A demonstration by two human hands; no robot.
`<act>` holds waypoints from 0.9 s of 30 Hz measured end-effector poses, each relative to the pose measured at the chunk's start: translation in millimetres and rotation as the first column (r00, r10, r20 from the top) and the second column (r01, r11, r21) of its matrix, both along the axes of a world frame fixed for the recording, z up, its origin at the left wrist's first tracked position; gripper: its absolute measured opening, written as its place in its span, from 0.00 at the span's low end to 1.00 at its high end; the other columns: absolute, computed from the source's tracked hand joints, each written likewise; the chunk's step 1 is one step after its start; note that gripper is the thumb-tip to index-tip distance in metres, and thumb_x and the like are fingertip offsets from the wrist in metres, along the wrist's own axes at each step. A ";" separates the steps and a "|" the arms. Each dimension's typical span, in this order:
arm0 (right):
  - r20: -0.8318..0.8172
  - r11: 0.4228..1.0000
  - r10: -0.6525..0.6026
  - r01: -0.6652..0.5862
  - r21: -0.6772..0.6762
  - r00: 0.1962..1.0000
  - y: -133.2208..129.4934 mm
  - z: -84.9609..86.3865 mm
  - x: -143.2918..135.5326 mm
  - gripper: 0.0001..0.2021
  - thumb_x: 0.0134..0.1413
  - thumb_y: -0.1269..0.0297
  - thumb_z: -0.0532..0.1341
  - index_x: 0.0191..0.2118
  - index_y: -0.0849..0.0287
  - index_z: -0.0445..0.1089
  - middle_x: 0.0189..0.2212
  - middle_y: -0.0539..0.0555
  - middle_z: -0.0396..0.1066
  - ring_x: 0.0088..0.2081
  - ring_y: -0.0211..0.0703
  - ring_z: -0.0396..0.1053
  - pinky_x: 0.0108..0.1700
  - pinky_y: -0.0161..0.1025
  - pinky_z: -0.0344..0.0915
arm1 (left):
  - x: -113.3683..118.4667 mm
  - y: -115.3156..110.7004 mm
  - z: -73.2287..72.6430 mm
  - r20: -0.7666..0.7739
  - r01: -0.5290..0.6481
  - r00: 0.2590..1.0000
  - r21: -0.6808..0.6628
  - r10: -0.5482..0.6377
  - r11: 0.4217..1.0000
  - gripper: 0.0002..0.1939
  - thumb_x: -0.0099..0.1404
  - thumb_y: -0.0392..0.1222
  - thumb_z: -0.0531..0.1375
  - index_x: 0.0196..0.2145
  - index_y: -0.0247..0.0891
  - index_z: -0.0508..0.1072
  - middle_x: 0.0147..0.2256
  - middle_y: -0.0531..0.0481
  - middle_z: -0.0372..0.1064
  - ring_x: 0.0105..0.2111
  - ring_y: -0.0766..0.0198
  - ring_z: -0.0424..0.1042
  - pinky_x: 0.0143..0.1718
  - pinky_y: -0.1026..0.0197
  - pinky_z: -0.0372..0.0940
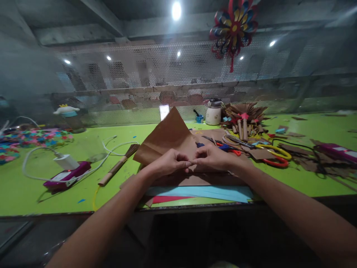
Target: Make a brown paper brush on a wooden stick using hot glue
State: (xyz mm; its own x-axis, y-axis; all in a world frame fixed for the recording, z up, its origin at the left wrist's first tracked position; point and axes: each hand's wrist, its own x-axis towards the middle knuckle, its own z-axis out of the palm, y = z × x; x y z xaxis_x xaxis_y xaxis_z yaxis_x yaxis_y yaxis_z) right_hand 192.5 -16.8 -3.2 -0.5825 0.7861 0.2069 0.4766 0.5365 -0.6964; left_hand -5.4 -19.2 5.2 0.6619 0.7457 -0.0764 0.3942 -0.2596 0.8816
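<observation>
A sheet of brown kraft paper (pixel 169 136) stands tilted up in front of me, one corner pointing upward. My left hand (pixel 173 163) is closed in a pinch at its near edge. Close beside it, my right hand (pixel 211 158) pinches the same edge, and the fingertips of both hands almost meet. The fingers partly hide the edge between them. Under the hands lie more brown sheets, with light blue paper strips (pixel 199 192) and a red paper strip (pixel 170 199) along the table's front edge. Blue-and-red-handled scissors (pixel 227 147) lie just behind my right hand.
On the green table (pixel 117 201), a rolled brown paper piece (pixel 113 171) and a purple power strip (pixel 67 176) with a white charger lie left. Larger scissors (pixel 275 154), paper scraps, folded paper fans (pixel 247 115) and a white jar (pixel 213 112) are right. A mesh panel stands behind.
</observation>
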 end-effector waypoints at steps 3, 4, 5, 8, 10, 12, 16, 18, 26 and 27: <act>-0.104 0.990 -0.075 0.061 -0.129 0.992 4.5 -2.4 3.0 0.10 0.43 0.60 0.61 0.24 0.64 0.68 0.19 0.47 0.64 0.22 0.32 0.58 0.25 0.31 0.53 | 0.4 1.9 0.6 -0.035 -0.014 0.999 0.028 0.015 1.000 0.16 0.57 0.51 0.58 0.27 0.33 0.70 0.25 0.49 0.70 0.25 0.68 0.65 0.27 0.66 0.57; -0.138 0.981 -0.106 0.082 -0.176 0.985 5.6 -2.8 3.9 0.11 0.42 0.60 0.62 0.24 0.64 0.68 0.18 0.47 0.63 0.21 0.32 0.57 0.24 0.31 0.52 | 0.0 2.5 0.8 -0.055 -0.021 0.998 0.049 0.024 0.999 0.16 0.57 0.52 0.58 0.28 0.33 0.70 0.25 0.49 0.70 0.24 0.68 0.65 0.25 0.66 0.56; -0.167 0.970 -0.134 0.095 -0.222 0.977 6.4 -3.1 4.7 0.11 0.40 0.60 0.63 0.23 0.64 0.67 0.17 0.46 0.62 0.20 0.31 0.56 0.23 0.31 0.51 | -0.5 3.0 0.8 -0.070 -0.025 0.997 0.066 0.030 0.998 0.17 0.57 0.52 0.58 0.28 0.33 0.70 0.25 0.49 0.70 0.23 0.69 0.64 0.24 0.66 0.55; -0.235 0.941 -0.170 0.087 -0.327 0.957 7.1 -3.0 6.3 0.12 0.37 0.60 0.65 0.22 0.65 0.67 0.14 0.45 0.60 0.18 0.30 0.54 0.22 0.31 0.49 | -1.7 3.0 0.4 -0.062 -0.017 0.998 0.047 0.019 0.999 0.17 0.57 0.52 0.57 0.29 0.33 0.69 0.24 0.49 0.70 0.22 0.70 0.63 0.23 0.67 0.54; -0.280 0.926 -0.184 0.070 -0.371 0.942 7.1 -2.7 6.9 0.13 0.36 0.59 0.66 0.22 0.65 0.67 0.14 0.45 0.60 0.18 0.30 0.54 0.21 0.32 0.49 | -1.7 2.1 -0.2 -0.026 -0.008 1.000 -0.004 0.007 1.000 0.16 0.58 0.51 0.57 0.28 0.33 0.68 0.24 0.50 0.69 0.23 0.69 0.65 0.25 0.66 0.56; -0.318 0.911 -0.196 0.053 -0.408 0.928 7.4 -2.7 7.4 0.13 0.35 0.59 0.66 0.22 0.65 0.67 0.14 0.45 0.61 0.17 0.29 0.54 0.21 0.32 0.48 | -1.4 1.0 -0.5 0.010 0.000 1.000 -0.035 0.001 0.999 0.15 0.58 0.50 0.57 0.28 0.33 0.68 0.23 0.50 0.69 0.24 0.68 0.66 0.27 0.66 0.57; -0.408 0.887 -0.231 0.019 -0.461 0.883 9.0 -3.0 7.9 0.13 0.33 0.60 0.68 0.20 0.65 0.67 0.13 0.45 0.60 0.16 0.29 0.54 0.21 0.32 0.47 | -2.3 0.5 0.4 0.019 -0.005 1.000 -0.029 0.005 1.000 0.15 0.58 0.50 0.57 0.28 0.33 0.68 0.24 0.50 0.69 0.22 0.70 0.63 0.24 0.67 0.55; -0.458 0.884 -0.246 0.004 -0.467 0.854 9.4 -2.4 7.8 0.14 0.33 0.61 0.69 0.20 0.65 0.66 0.13 0.45 0.60 0.16 0.29 0.54 0.21 0.32 0.46 | -3.6 1.4 1.4 0.000 -0.033 0.999 -0.022 0.033 0.999 0.16 0.57 0.51 0.58 0.29 0.32 0.70 0.24 0.51 0.68 0.19 0.71 0.59 0.21 0.67 0.52; -0.514 0.934 -0.249 0.064 -0.351 0.821 13.9 -3.0 4.3 0.12 0.37 0.61 0.67 0.20 0.65 0.68 0.12 0.46 0.62 0.16 0.29 0.55 0.20 0.31 0.48 | -3.3 4.1 2.1 0.018 -0.090 0.996 -0.004 0.090 0.996 0.13 0.53 0.48 0.61 0.29 0.33 0.71 0.19 0.55 0.62 0.18 0.72 0.56 0.21 0.66 0.49; -0.522 0.939 -0.251 0.073 -0.336 0.815 14.6 -3.6 2.7 0.12 0.37 0.61 0.66 0.20 0.65 0.68 0.12 0.46 0.62 0.17 0.29 0.56 0.20 0.31 0.49 | -2.7 4.1 1.6 0.061 -0.088 0.994 -0.022 0.089 0.996 0.13 0.52 0.46 0.62 0.29 0.33 0.71 0.20 0.55 0.62 0.19 0.71 0.57 0.21 0.66 0.50</act>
